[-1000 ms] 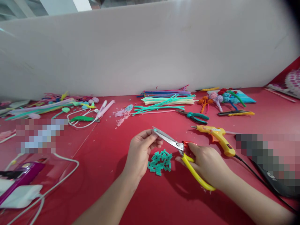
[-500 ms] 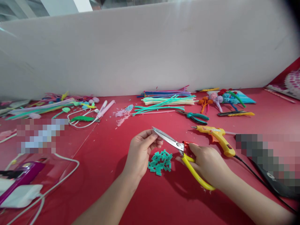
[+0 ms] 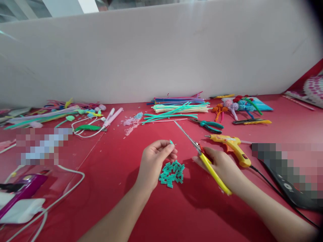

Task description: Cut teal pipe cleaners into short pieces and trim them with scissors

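My left hand [image 3: 155, 159] is closed, pinching a small green piece of pipe cleaner [image 3: 171, 142] between thumb and forefinger. In my right hand [image 3: 222, 166] is a pair of scissors [image 3: 186, 132] with yellow and red handles. The blades point up and left, clear of the left fingers. On the red table below the left fingertips lies a pile of short green pipe cleaner pieces [image 3: 171, 174]. Part of the right fingers is hidden behind the handle.
Bundles of pipe cleaners [image 3: 180, 109] lie along the white partition [image 3: 151, 57]. Pliers [image 3: 207, 125] and a yellow glue gun [image 3: 232, 144] are at the right, with pipe cleaner figures [image 3: 234, 106] behind. White cables [image 3: 73, 195] and a lilac hair straightener [image 3: 112, 118] lie left.
The scissors have moved off the left fingertips and turned so that their blades point more upward. The green piece between my left fingers now shows.
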Motion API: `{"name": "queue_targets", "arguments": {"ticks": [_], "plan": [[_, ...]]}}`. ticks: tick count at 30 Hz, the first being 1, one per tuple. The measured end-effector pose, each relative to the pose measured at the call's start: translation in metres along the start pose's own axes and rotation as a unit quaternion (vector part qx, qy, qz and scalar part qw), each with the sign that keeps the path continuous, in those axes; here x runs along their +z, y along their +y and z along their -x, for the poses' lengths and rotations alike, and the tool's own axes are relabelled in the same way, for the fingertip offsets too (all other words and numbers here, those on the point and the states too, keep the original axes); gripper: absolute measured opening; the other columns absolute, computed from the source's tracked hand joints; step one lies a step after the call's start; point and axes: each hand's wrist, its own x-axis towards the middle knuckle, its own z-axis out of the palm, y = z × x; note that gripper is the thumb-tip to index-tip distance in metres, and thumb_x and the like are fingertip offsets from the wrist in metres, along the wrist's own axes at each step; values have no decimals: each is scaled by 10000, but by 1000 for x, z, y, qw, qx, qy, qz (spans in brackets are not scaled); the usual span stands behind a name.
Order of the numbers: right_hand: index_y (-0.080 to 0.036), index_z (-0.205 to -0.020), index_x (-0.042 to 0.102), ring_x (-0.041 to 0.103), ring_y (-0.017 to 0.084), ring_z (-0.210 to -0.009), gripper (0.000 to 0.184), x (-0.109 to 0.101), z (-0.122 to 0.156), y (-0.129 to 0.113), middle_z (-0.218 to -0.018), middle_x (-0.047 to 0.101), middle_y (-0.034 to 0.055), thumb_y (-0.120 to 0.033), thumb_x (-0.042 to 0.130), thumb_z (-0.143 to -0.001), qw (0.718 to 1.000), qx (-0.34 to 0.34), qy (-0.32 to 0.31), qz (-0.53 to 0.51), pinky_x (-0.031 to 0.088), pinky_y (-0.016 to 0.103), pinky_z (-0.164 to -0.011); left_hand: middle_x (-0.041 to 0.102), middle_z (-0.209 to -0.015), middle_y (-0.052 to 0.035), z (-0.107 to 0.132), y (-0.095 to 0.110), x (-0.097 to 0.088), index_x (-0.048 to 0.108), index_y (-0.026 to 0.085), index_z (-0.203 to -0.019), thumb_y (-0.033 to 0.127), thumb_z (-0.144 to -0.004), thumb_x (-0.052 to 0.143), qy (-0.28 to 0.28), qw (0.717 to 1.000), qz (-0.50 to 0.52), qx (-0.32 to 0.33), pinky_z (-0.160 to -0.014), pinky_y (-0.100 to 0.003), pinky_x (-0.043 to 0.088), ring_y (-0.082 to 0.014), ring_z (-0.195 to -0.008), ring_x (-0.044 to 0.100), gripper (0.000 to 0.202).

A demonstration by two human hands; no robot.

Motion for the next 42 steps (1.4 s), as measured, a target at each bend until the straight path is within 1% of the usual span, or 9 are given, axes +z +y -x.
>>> {"name": "queue_targets", "arguments": {"ticks": [4, 7, 12, 16, 24, 28, 33, 37, 42], "plan": [[-180, -715, 473, 386, 85, -497, 210, -2, -1, -11, -563, 423, -43, -388, 447, -733, 977, 11, -32, -211, 292, 194, -455, 590, -582, -27, 4, -5, 10, 572, 131, -720, 253, -692, 565, -30, 994, -101, -14, -521, -225, 443, -118, -516, 552, 125], [-175, -735, 488, 371, 71, -478, 184, -1, 1, -18, -551, 414, -53, -357, 475, -718, 954, 12, -38, -298, 304, 187, -451, 562, -546, -5, 9, -13, 18, 575, 144, -718, 266, -693, 553, -64, 987, -141, -32, -496, -211, 430, -113, -511, 537, 126], [-162, -679, 491, 413, 79, -511, 113, 4, 3, -17, -567, 459, -35, -275, 490, -674, 955, 5, -17, -296, 306, 187, -451, 540, -570, 9, 13, -24, 22, 562, 159, -718, 303, -719, 504, -130, 980, -143, -48, -463, -204, 416, -105, -522, 514, 155], [-171, -727, 516, 375, 61, -405, 122, 0, 2, -14, -470, 402, -66, -176, 441, -631, 955, 43, -9, -294, 270, 172, -384, 567, -601, -13, 8, -21, 21, 546, 143, -709, 253, -720, 510, -132, 983, -107, -69, -508, -217, 430, -104, -528, 527, 116], [-167, -665, 488, 381, 52, -386, 78, -7, 3, -22, -444, 418, -68, -241, 465, -668, 935, 40, -56, -349, 281, 163, -376, 582, -645, -38, 7, -16, 21, 552, 120, -721, 282, -722, 527, -171, 975, -69, -120, -525, -225, 433, -103, -531, 538, 164], [-172, -625, 455, 375, 43, -394, 54, -3, 4, -23, -478, 427, -67, -206, 459, -667, 942, 31, -47, -331, 284, 165, -398, 585, -652, -34, 11, -16, 23, 559, 127, -736, 267, -718, 537, -169, 974, -91, -118, -545, -228, 434, -105, -548, 546, 143], [-178, -639, 439, 382, 57, -437, 147, -5, 3, -19, -521, 445, -53, -303, 456, -712, 957, 9, -46, -287, 288, 181, -431, 586, -620, -28, 11, -13, 24, 568, 126, -711, 254, -705, 553, -149, 980, -82, -104, -517, -223, 433, -102, -515, 535, 129], [-190, -651, 430, 377, 79, -456, 235, -9, 5, -10, -514, 429, -49, -410, 509, -676, 995, -27, 4, -94, 246, 194, -431, 601, -618, -28, 5, -9, 16, 567, 129, -740, 239, -703, 560, -84, 994, -20, -60, -547, -234, 450, -112, -539, 552, 116], [-210, -671, 415, 429, 115, -447, 276, -2, 10, -3, -492, 470, -35, -479, 470, -695, 993, -54, 22, 98, 196, 213, -433, 600, -651, -23, 0, -3, 1, 569, 132, -755, 217, -700, 571, -15, 1000, 13, 18, -579, -235, 454, -109, -568, 555, 101]]}}
